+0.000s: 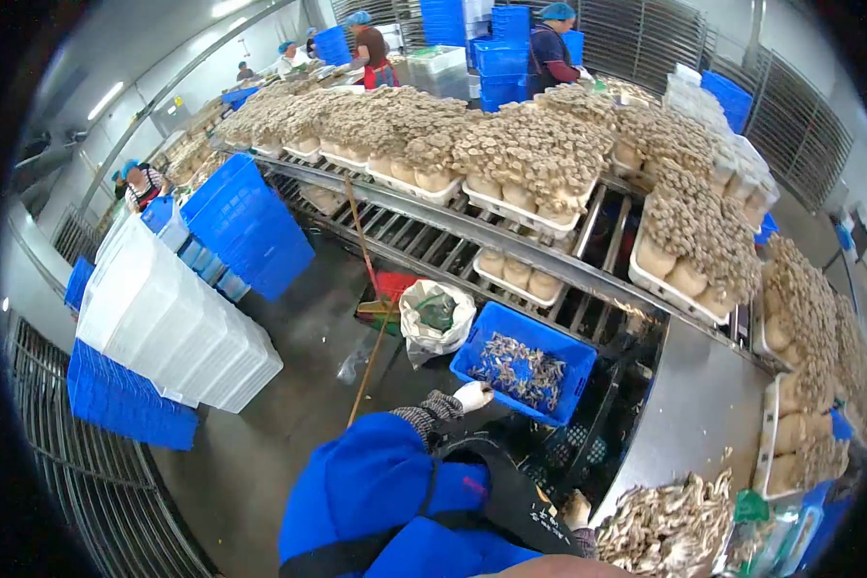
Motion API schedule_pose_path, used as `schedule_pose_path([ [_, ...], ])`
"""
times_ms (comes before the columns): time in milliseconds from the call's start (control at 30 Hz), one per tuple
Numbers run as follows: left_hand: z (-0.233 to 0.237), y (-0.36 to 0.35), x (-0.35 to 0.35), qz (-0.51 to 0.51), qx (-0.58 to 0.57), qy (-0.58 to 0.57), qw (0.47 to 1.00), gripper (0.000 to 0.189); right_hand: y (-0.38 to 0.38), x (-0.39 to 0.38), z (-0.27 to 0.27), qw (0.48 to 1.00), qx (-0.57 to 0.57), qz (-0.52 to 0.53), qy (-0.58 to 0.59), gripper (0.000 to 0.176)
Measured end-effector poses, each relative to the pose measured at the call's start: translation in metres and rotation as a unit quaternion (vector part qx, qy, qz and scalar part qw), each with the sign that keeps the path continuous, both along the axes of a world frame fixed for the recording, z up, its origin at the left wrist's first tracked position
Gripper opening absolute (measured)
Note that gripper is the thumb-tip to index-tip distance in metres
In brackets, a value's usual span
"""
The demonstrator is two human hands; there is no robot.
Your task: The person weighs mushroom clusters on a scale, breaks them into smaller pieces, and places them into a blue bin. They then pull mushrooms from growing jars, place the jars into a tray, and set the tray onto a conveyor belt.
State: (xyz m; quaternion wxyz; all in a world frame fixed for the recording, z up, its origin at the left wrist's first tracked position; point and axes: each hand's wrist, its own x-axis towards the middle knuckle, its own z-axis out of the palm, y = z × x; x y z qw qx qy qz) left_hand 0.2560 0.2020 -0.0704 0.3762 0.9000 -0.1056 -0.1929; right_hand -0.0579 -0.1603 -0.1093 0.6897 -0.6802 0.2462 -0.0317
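My left hand (pixel 474 396), in a white glove, is at the near left edge of a blue crate (pixel 580 371). It looks closed, but whether it grips the rim I cannot make out. Loose mushroom pieces (pixel 520 371) lie scattered in the crate. Lower down, my right hand (pixel 577 511) is beside the edge of a metal table (pixel 689 405), close to a heap of cut mushrooms (pixel 669 525). Its fingers are too small and partly hidden to read.
Racks of mushroom clusters (pixel 530 144) line a roller conveyor (pixel 433 241). An open white sack (pixel 437 323) stands left of the crate. White crates (pixel 173 308) and blue crates (pixel 246 226) are stacked at left. Several people in blue caps work at the back.
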Motion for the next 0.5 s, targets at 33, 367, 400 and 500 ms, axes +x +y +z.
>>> schedule_pose_path([
  [33,0.003,0.001,-0.013,-0.003,-0.003,-0.001,1.000,0.036,-0.004,-0.017,0.017,0.942,-0.291,0.161,0.039,0.031],
  [367,0.005,-0.022,0.004,-0.067,0.042,0.056,0.995,0.040,0.025,-0.101,-0.073,0.934,-0.291,0.008,0.206,0.022],
  [400,0.015,-0.033,0.013,-0.080,0.050,0.064,0.993,0.041,0.027,-0.096,-0.064,0.934,-0.282,0.004,0.219,0.022],
  [500,0.004,-0.061,0.042,-0.130,0.042,0.115,0.984,0.041,0.026,-0.070,-0.044,0.930,-0.271,0.002,0.246,0.023],
])
